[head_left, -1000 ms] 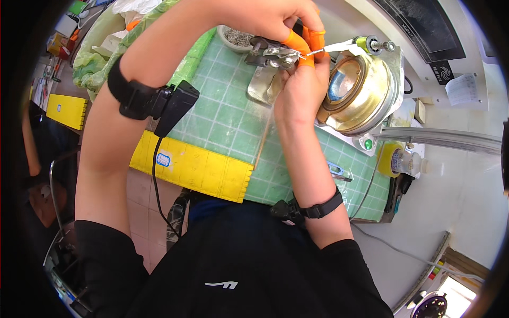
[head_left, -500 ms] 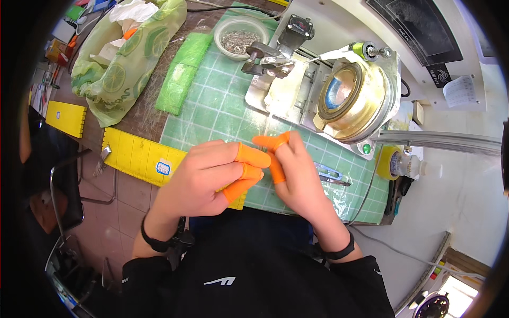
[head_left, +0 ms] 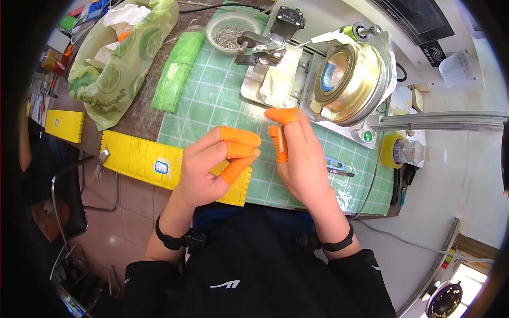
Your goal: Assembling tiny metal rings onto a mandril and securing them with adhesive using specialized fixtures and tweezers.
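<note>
My left hand point(head_left: 204, 172) is above the front of the green gridded mat point(head_left: 212, 100). Its thumb and fingertips, in orange finger cots, are pinched together; whatever they hold is too small to see. To its right and slightly farther away, my right hand point(head_left: 303, 159) is curled, also with orange cots. A narrow pale strip point(head_left: 281, 142) shows between its fingers, its kind unclear. Just beyond the right hand stands a metal device with a small clamp point(head_left: 262, 47), a pale cloth-like piece point(head_left: 278, 82) on its plate, and a round brass-coloured drum point(head_left: 347, 85).
A yellow ruler-like board point(head_left: 140, 156) lies along the front edge, partly behind my left hand. Farther back are a green fibrous pad point(head_left: 177, 74), a bowl of small metal pieces point(head_left: 231, 33) and a lined bag point(head_left: 127, 58). Right are a blue knife-like tool point(head_left: 336, 167) and yellow tape roll point(head_left: 389, 150).
My hands have drawn apart from each other. The right one has moved away from me and slightly right, the left a little to the left. The whole view has shifted slightly.
</note>
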The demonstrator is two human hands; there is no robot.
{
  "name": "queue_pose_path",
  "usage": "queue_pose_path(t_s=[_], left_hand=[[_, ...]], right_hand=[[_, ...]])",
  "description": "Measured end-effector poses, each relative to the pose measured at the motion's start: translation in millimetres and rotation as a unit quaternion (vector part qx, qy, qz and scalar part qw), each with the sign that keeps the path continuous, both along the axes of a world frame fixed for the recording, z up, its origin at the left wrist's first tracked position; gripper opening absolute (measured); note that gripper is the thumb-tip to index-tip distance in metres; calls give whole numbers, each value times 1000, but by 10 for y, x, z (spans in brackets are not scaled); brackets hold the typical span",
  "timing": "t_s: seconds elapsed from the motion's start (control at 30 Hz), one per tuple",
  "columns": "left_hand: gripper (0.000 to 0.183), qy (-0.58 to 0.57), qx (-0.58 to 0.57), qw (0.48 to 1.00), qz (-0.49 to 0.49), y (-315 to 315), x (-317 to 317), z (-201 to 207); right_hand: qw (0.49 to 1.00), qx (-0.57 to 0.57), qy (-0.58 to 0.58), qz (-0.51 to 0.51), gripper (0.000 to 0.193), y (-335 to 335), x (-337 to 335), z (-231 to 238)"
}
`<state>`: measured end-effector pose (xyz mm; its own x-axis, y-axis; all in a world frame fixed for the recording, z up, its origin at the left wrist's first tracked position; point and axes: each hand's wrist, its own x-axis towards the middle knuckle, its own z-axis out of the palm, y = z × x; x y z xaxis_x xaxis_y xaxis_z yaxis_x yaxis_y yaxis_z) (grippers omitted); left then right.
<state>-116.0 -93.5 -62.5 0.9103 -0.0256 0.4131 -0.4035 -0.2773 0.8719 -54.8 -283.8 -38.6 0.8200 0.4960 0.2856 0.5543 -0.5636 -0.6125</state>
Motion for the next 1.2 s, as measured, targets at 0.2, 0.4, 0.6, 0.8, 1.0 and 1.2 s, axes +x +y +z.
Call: queue_pose_path(t_s=[0.2,0.4,0.6,0.8,1.0,1.2], left_hand=[[13,-42,13,999,2,-7,27,-2],[14,-72,23,997,8,-19,9,-39],[14,-74,53,996,11,5,-6,-73],[15,-77,65,995,11,12,-16,-64],[16,-70,73,995,13,32,-46,-88],[15,-121,75,990,9,34,6,-198]], right_hand=[[999,-16,-22,-20,46,19,50,-15],[1000,27,-13,9,40,-343,-225,8],[990,100,-87,55,31,-518,-331,28],[991,66,-103,54,28,-410,-138,117],[997,55,-9,50,31,-466,-414,-100],[991,-119,52,32,63,-218,-337,-123]])
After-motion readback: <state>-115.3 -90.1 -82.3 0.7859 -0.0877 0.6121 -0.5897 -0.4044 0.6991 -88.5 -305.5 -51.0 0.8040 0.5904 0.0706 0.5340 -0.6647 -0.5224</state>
